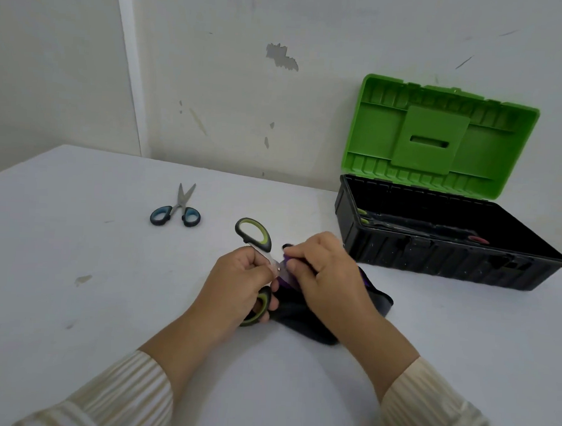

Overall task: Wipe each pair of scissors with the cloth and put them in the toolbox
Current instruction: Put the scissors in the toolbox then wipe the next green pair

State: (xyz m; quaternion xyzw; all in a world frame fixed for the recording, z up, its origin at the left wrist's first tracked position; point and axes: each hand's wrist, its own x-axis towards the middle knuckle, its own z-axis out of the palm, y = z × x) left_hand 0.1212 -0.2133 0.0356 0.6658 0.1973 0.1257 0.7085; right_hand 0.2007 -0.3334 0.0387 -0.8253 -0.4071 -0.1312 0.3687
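Observation:
My left hand (237, 282) grips a pair of scissors with black and green handles (254, 234), spread wide apart, one handle loop above the hand and the other in my palm. My right hand (325, 273) pinches a dark cloth with purple on it (379, 302) around the blades, which are mostly hidden. A second pair of scissors with blue and black handles (177, 209) lies on the white table (75, 267) at the back left, blades pointing away. The toolbox (434, 253) stands open at the right, black base and green lid (440, 136) upright, with some scissors inside.
The wall runs close behind the table and the toolbox lid leans near it. The table's left edge slants away at the far left. Small stains mark the tabletop at the left.

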